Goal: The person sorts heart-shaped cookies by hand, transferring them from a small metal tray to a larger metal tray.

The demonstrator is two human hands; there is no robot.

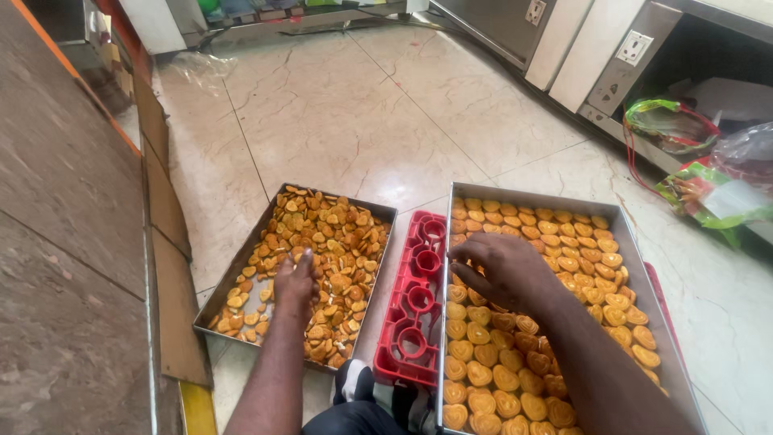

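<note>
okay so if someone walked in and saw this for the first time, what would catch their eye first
Most striking are the two metal trays on the tiled floor: the right tray holds neat rows of golden heart-shaped biscuits, while the left tray holds a loose jumble of smaller pieces. Between them lies a bright red plastic mould with round rings. The left hand rests in the jumbled pile and the right hand reaches over the ordered rows.

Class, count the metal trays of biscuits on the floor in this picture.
2: the left tray under the left hand, the right tray under the right hand.
</note>
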